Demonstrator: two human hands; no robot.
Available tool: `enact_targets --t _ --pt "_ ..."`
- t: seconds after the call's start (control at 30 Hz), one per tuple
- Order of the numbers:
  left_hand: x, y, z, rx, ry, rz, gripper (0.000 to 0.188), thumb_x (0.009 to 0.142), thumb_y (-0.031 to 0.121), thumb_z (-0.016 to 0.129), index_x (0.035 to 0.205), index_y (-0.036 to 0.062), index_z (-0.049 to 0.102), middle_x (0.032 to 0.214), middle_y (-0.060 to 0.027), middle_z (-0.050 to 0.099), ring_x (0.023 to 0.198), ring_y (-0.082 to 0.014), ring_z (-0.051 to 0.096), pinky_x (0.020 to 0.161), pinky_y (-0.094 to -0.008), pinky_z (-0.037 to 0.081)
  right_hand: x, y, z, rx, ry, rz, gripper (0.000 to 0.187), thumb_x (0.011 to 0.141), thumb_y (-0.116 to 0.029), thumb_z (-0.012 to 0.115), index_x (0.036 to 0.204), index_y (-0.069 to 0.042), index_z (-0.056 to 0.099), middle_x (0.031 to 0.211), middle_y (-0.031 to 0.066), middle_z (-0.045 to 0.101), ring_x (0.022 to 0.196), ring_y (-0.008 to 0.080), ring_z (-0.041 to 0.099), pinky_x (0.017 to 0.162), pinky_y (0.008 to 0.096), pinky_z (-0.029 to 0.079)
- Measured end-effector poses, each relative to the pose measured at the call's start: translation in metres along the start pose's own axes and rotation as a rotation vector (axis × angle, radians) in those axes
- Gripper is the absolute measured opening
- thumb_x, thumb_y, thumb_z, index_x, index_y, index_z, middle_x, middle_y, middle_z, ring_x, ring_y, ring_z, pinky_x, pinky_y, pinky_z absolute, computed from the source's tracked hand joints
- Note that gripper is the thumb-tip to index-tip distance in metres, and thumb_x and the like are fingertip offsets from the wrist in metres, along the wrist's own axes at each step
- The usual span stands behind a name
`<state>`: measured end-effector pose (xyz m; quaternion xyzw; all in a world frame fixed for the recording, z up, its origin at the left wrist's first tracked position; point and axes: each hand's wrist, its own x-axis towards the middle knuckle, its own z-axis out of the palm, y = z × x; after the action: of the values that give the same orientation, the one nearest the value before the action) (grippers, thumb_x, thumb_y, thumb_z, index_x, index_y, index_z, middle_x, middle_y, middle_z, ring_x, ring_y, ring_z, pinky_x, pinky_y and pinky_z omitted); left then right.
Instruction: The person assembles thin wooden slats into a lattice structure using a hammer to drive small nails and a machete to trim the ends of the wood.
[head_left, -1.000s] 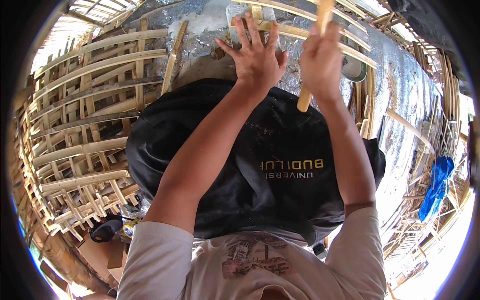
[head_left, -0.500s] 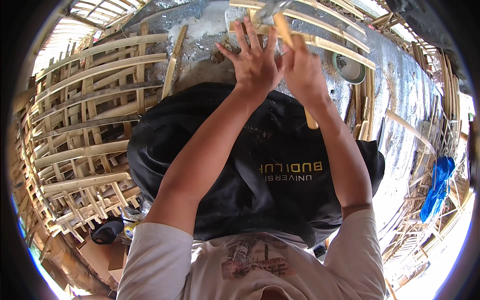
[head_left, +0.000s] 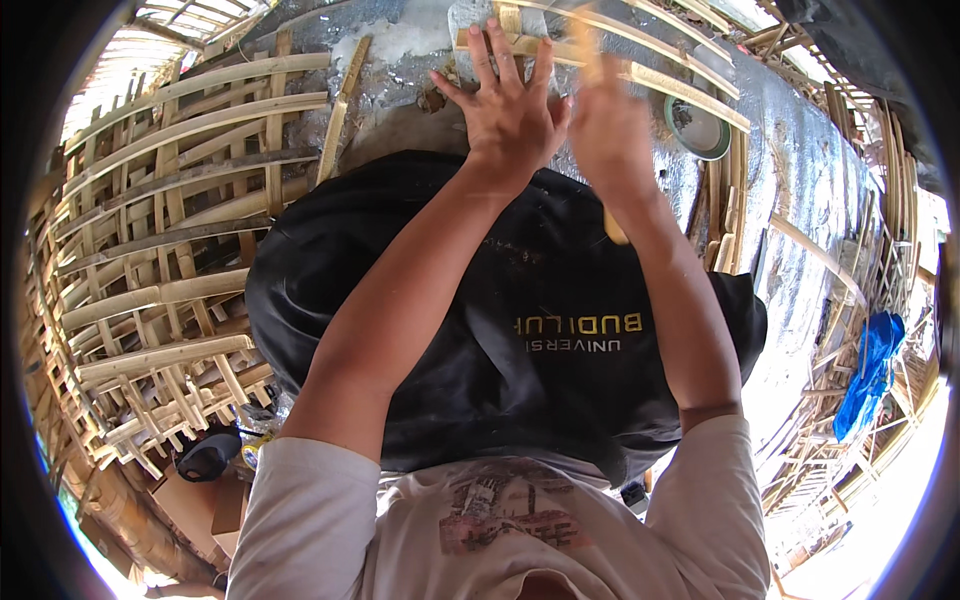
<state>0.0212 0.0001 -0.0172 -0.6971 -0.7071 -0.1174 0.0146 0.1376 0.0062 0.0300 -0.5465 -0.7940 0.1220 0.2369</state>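
My left hand (head_left: 510,122) lies with its fingers spread, the fingertips over a pale bamboo slat (head_left: 690,97) and beside a short crosspiece (head_left: 509,18). To its right my right hand (head_left: 612,130), smeared by motion, is wrapped round a hammer (head_left: 584,38) by its wooden handle. The handle's butt end shows below the wrist. At this moment the hammer's head cannot be made out. More slats (head_left: 640,28) run alongside at the top of the view. A grey block (head_left: 468,18) sits under the slats near my left fingers.
A woven bamboo lattice (head_left: 170,295) stands at the left, a loose strip (head_left: 343,110) beside it. Black cloth (head_left: 450,400) covers my lap. At the right are a round green-rimmed bowl (head_left: 697,135), upright strips (head_left: 738,200) and a blue plastic bag (head_left: 870,375). A dark cap-like object (head_left: 207,455) lies lower left.
The hammer has swung upward and its metal head no longer shows clearly. My left hand stays spread in nearly the same place. The whole view has shifted slightly.
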Motion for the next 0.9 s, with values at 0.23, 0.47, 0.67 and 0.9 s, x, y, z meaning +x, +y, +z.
enact_targets --t 0.23,0.47,0.67,0.9 --pt "0.001 -0.007 -0.003 -0.024 0.007 -0.002 0.066 0.095 0.046 0.048 0.154 0.0227 0.031 0.161 -0.0287 0.004 0.149 -0.0482 -0.001 0.101 -0.0847 0.011 0.005 -0.023 -0.015 0.258 0.177 0.145 0.013 0.100 -0.013 0.051 0.101 -0.002 0.045 0.059 0.0221 0.059 0.058 0.0420 0.065 0.045 0.0486 0.047" --pt "-0.002 -0.005 -0.001 0.030 0.001 0.001 0.066 0.095 0.048 0.049 0.154 0.0242 0.031 0.161 -0.0293 0.007 0.149 -0.0483 0.000 0.100 -0.0849 0.012 0.006 -0.023 -0.017 0.196 0.115 0.116 0.017 0.101 -0.016 0.051 0.103 0.001 0.046 0.056 0.0219 0.056 0.056 0.0413 0.064 0.048 0.0467 0.048" --pt "0.001 -0.005 0.000 0.152 -0.034 0.011 0.065 0.095 0.048 0.049 0.153 0.0235 0.034 0.160 -0.0299 0.008 0.149 -0.0483 0.003 0.099 -0.0857 0.012 -0.002 -0.011 -0.001 0.091 -0.117 0.100 0.024 0.102 -0.023 0.049 0.106 0.001 0.048 0.060 0.0203 0.060 0.061 0.0441 0.064 0.050 0.0476 0.048" --pt "-0.003 -0.006 0.001 -0.021 0.065 0.013 0.068 0.093 0.052 0.052 0.153 0.0243 0.034 0.160 -0.0295 0.007 0.149 -0.0488 0.004 0.098 -0.0862 0.012 0.008 -0.017 -0.023 0.376 0.118 0.161 0.021 0.103 -0.022 0.051 0.103 -0.002 0.047 0.062 0.0087 0.056 0.049 0.0214 0.056 0.045 0.0338 0.043"
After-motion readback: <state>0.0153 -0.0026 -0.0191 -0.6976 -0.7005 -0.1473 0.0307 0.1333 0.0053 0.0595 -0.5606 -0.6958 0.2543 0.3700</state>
